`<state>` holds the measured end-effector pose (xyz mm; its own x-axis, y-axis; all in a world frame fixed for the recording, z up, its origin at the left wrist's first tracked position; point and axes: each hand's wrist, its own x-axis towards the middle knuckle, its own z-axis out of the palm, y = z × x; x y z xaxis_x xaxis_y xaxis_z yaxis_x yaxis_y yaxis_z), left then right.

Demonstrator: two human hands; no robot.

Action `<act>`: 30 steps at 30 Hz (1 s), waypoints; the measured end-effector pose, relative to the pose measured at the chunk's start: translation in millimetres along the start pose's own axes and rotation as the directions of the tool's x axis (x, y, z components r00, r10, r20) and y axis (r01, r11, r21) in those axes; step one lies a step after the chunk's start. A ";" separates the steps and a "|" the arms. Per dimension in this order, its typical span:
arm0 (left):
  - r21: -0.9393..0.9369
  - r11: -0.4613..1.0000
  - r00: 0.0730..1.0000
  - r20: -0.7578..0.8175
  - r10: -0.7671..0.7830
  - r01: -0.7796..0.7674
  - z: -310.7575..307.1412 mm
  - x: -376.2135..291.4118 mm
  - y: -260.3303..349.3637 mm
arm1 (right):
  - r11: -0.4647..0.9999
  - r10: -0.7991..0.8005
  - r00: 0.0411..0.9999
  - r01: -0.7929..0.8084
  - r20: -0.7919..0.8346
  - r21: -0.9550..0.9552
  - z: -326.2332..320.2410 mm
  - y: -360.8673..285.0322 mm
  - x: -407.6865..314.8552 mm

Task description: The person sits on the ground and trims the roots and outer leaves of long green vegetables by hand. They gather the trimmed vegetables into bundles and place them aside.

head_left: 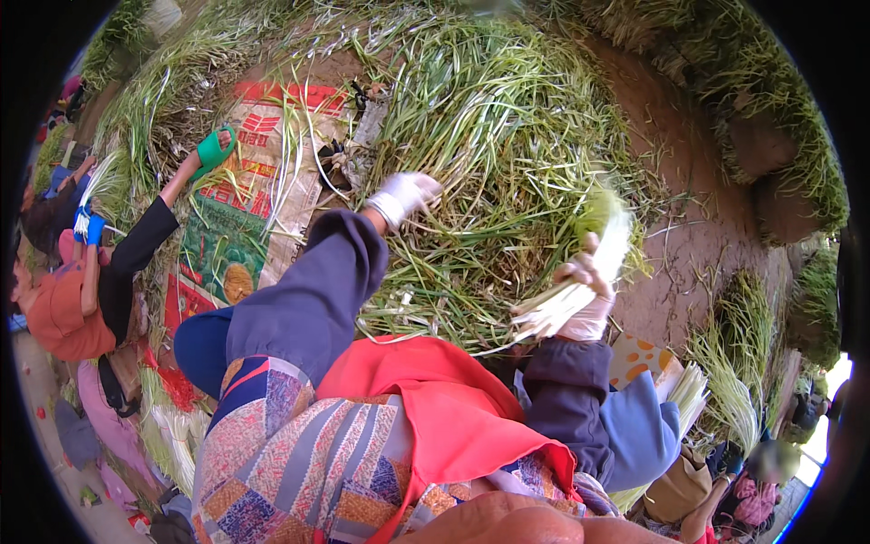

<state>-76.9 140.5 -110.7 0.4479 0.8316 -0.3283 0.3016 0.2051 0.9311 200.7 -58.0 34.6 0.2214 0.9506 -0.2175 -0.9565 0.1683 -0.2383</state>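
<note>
My right hand [586, 285], in a pale glove, grips a bundle of white-stemmed chive-like stalks [561, 307]. The pale stem ends point toward my lap, and the blurred upper part reaches up and away from me. My left hand [406, 197], with a white wrap or glove, is at the left side of a large loose pile of the same green stalks [503, 149]. Its fingertips are blurred against the leaves, so whether they pinch any is unclear. A red cloth [435, 394] covers my front, over a patterned garment.
A printed woven sack [251, 204] lies flat at the left. A co-worker with blue gloves [92, 228] holds stalks there, a foot in a green sandal [216, 151] by the sack. More stalks [731, 367] lie at the right, near another person. Bare reddish ground [686, 251] borders the pile.
</note>
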 end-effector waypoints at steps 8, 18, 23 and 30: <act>0.396 0.794 0.867 -0.391 -0.308 0.460 -106.0 129.8 -113.4 | 0.998 -0.069 0.997 0.069 -0.018 0.013 -9.0 1.7 16.1; -0.193 0.981 0.999 0.033 -0.027 0.033 19.3 -20.9 78.3 | 0.996 0.016 1.000 -0.018 0.024 0.086 -3.4 17.3 16.7; 0.467 0.884 1.000 0.019 0.017 -0.024 81.7 -99.2 70.1 | 0.986 0.093 0.981 -0.114 -0.168 -0.121 -9.6 35.7 1.4; -0.302 0.784 0.841 0.181 -0.510 0.542 93.6 -107.4 14.3 | 0.984 0.041 0.989 -0.065 -0.145 -0.165 -8.0 23.5 -12.9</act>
<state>-42.0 5.8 -77.0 0.3753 0.5006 -0.7801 0.2246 0.7674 0.6005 176.8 -68.4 24.3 0.2075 0.9090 -0.3615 -0.9244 0.0613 -0.3764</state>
